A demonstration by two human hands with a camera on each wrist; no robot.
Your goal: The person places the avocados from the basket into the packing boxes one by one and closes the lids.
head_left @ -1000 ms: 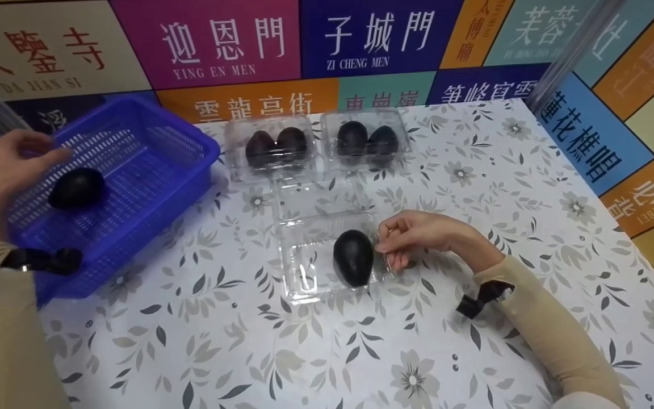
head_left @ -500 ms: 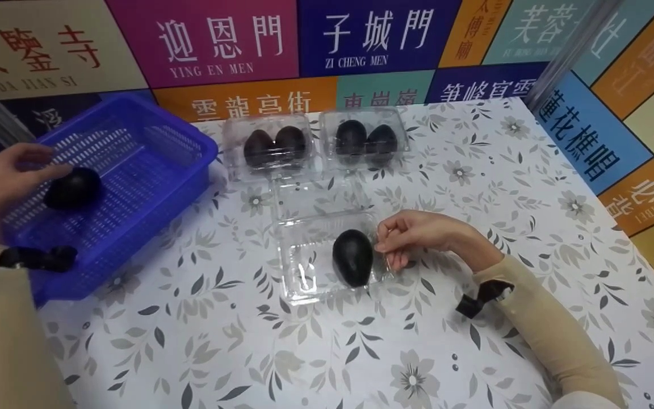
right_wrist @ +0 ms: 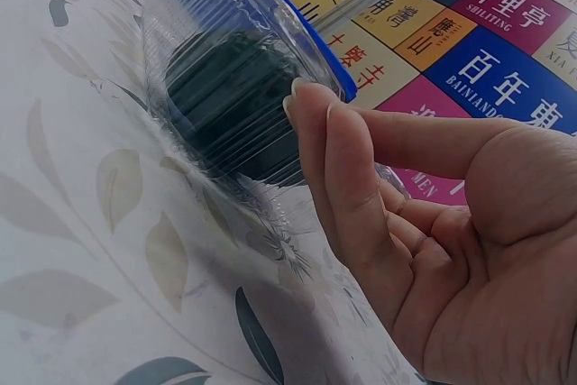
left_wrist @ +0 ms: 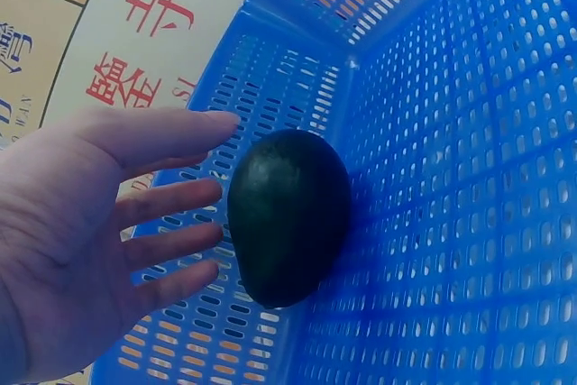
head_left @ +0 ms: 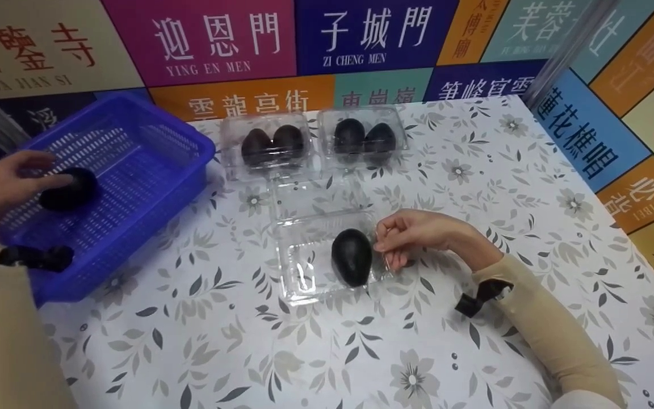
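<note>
A dark green avocado (head_left: 77, 190) lies in the blue basket (head_left: 159, 218) at the left. My left hand (head_left: 6, 193) reaches over the basket's side with its fingers extended; in the left wrist view the fingertips end just short of the avocado (left_wrist: 290, 218). At the middle of the table lies a clear plastic clamshell box (head_left: 304, 255) with its lid folded back. One avocado (head_left: 352, 257) sits in its right half. My right hand (head_left: 420, 236) pinches the box's right edge between thumb and fingertips, close beside that avocado.
Two closed clear boxes stand at the back, the left box (head_left: 230, 165) and the right box (head_left: 327, 153), each with two dark avocados inside. Behind the table rises a wall of coloured panels (head_left: 213, 45). A floral cloth (head_left: 219, 341) covers the table.
My left hand has come down into the basket, closer to the avocado there. My right hand stays at the edge of the box.
</note>
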